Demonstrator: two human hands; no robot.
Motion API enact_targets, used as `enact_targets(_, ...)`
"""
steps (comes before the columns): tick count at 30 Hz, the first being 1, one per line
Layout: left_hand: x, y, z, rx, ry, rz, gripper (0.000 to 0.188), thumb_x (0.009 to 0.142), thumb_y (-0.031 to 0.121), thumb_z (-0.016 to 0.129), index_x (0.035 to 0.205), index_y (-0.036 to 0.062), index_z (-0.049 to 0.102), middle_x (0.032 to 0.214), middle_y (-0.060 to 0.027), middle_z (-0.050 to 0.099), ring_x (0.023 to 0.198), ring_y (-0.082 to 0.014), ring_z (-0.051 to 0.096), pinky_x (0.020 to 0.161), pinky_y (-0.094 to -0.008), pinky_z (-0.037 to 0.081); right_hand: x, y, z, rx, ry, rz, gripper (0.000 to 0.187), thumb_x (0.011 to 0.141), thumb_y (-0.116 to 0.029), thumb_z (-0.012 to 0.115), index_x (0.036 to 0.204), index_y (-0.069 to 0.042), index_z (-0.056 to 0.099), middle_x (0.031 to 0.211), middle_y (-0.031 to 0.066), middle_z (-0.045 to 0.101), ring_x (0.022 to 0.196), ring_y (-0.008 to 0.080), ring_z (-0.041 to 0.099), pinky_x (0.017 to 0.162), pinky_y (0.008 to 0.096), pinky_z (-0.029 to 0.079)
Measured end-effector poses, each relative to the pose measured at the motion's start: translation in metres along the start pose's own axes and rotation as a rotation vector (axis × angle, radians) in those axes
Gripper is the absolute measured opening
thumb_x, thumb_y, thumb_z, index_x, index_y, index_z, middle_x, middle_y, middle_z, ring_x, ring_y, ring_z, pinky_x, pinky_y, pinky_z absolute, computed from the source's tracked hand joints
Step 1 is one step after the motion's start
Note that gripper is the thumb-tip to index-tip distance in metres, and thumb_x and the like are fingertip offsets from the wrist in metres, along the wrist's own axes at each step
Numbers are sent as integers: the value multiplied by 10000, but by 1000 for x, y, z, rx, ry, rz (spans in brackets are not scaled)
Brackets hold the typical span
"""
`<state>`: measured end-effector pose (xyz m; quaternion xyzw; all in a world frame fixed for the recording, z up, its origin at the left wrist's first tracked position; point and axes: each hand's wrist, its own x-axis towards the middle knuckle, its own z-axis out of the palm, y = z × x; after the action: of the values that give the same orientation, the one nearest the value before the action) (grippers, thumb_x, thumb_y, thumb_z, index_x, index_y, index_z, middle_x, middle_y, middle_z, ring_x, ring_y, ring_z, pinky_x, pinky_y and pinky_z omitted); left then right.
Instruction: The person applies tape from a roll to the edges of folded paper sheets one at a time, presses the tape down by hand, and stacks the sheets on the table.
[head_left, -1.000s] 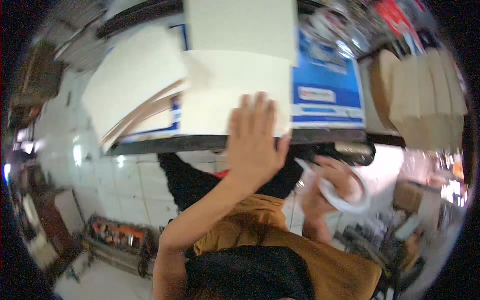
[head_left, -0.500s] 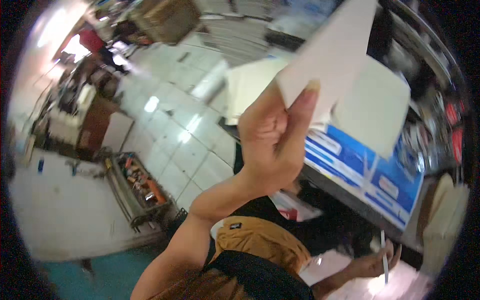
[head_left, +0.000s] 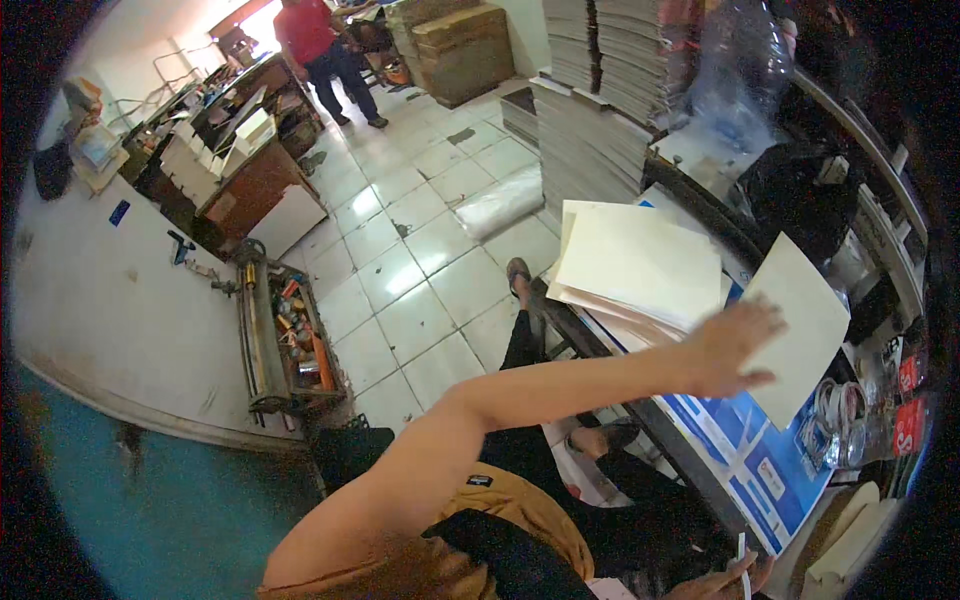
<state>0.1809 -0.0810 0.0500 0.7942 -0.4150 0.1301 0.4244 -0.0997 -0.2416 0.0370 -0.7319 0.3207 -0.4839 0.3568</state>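
Note:
My left hand (head_left: 735, 345) reaches out to the right with fingers spread, lying on the near edge of a single cream sheet (head_left: 805, 340). That sheet rests tilted over the blue printed table top (head_left: 760, 470). Just left of it lies a stack of cream sheets (head_left: 640, 260) on the same table. My right hand (head_left: 725, 585) shows only at the bottom edge, closed on a white roll of tape (head_left: 743, 560) seen edge-on. My knees and dark trousers are under the table edge.
Rolls of tape (head_left: 835, 410) sit on the table's right end. Tall stacks of sheets (head_left: 590, 110) stand behind the table. On the tiled floor lies a long tool tray (head_left: 290, 340). A person in a red top (head_left: 315, 45) stands far off by cardboard boxes (head_left: 460, 40).
My left hand carried the cream sheet from up in the air down to the table right of the stack, and its fingers have spread. The view has swung toward the floor.

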Motion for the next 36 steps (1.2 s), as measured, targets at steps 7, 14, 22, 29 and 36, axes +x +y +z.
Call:
enact_targets(7, -73, 10, 75, 221, -343, -116, 974, 945, 664, 505, 1522, -105, 345, 1655, -270, 226, 1546, -443, 167, 1265, -520, 159, 10, -36, 18, 333, -43, 333, 546, 986, -343, 704, 1336, 54, 570, 1208, 229, 648, 971, 322, 665, 791, 432, 558)
enact_targets(14, -124, 61, 69, 82, -210, -123, 913, 921, 529, 641, 1536, -74, 338, 1625, -283, 271, 1528, -453, 205, 1257, -528, 183, 15, 32, 32, -59, -259, -91, 315, 994, -166, 672, 1222, 48, 629, 1402, 189, 560, 1070, 285, 594, 956, 419, 522)
enact_targets(22, -181, 42, 14, 188, 73, -358, 874, 907, 340, 723, 1552, -51, 281, 1580, -242, 351, 1503, -463, 253, 1208, -654, 152, -15, -13, 129, -40, -543, -435, 108, 903, -75, 743, 896, -34, 643, 1076, 146, 700, 1368, 392, 511, 1095, 492, 395)
enact_targets(29, -184, 54, 24, 117, 84, -364, 877, 879, 206, 749, 1539, -67, 240, 1559, -242, 376, 1496, -488, 254, 1196, -669, 135, -33, -25, 148, 17, -584, -394, 115, 911, -60, 733, 869, -54, 626, 1342, 192, 629, 1087, 266, 661, 1016, 442, 418)
enact_targets(36, -179, 52, 24, 91, 118, -332, 899, 844, 166, 746, 1544, -60, 230, 1573, -222, 394, 1515, -462, 234, 1203, -667, 108, -31, -15, 158, -24, -656, -368, 492, 930, -95, 713, 1372, 14, 526, 919, 44, 703, 980, 195, 673, 1039, 428, 371)
